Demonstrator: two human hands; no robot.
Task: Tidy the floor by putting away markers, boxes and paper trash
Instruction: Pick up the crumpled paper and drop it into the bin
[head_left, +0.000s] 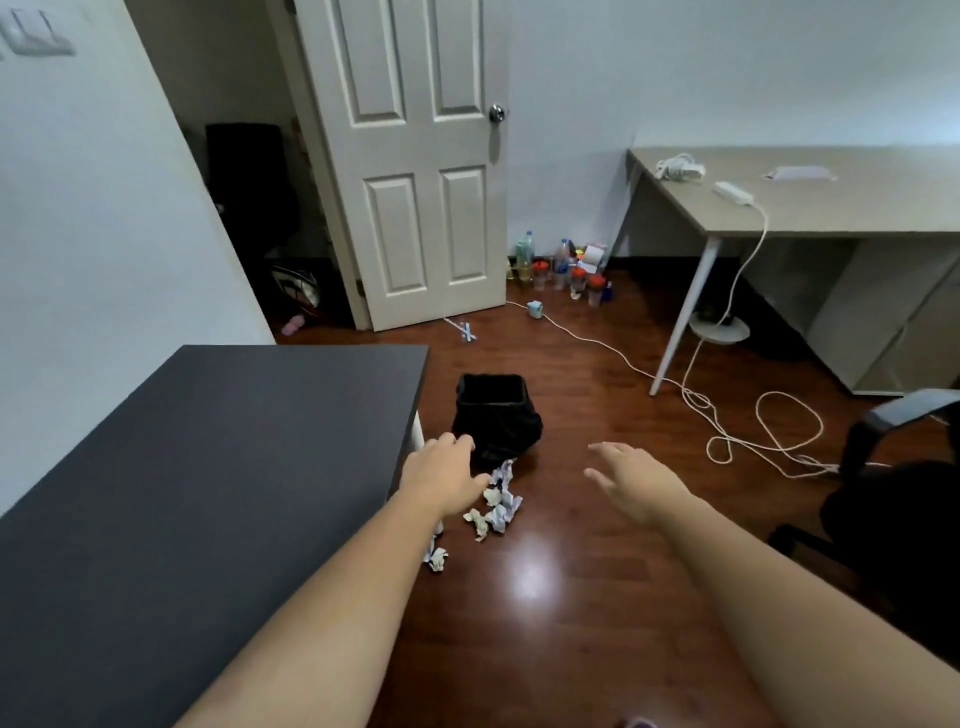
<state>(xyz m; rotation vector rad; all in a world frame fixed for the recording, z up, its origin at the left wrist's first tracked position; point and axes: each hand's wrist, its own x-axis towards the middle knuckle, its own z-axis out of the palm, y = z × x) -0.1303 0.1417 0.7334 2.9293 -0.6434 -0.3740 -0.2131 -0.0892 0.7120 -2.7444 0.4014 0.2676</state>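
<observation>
Several crumpled paper balls (497, 506) lie on the dark wood floor just in front of a black bin (493, 415) lined with a black bag. One more paper ball (437, 559) sits by the dark table's corner. My left hand (444, 475) hovers above the papers beside the bin, fingers loosely curled, holding nothing. My right hand (631, 480) is stretched out to the right of the papers, fingers spread and empty. A few thin markers (464, 330) lie on the floor near the door.
A dark table (208, 467) fills the left. A grey desk (779, 202) stands at the right with white cables (727, 426) trailing over the floor. Several bottles and jars (563, 267) cluster by the wall. A black office chair (893, 499) is at the far right.
</observation>
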